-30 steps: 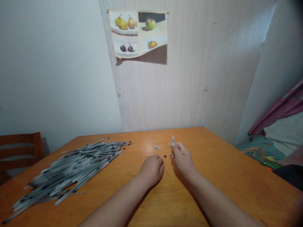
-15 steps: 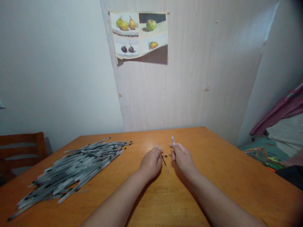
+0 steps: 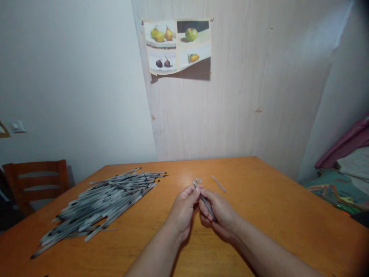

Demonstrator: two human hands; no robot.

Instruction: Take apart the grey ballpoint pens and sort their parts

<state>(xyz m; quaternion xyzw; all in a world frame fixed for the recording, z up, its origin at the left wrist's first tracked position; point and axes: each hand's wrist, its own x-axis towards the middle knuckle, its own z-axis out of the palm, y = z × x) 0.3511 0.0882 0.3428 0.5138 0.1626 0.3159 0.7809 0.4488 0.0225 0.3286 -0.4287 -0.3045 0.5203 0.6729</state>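
fingers [image 3: 193, 197] of the left hand [image 3: 182, 211] and right hand [image 3: 223, 212] are clamped on a pen [image 3: 208, 207] above the bench [image 3: 259, 196], tip pointed away and leftward, long axis slanting toward the right palm. small pieces [image 3: 199, 181] are seen just beyond, a pen pile [image 3: 100, 201] leftward. since earlier, hands have been joined and a pale tube [image 3: 219, 184] laid down.

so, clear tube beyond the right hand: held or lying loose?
Loose. The clear tube lies on the table, untouched; the right hand holds a pen.
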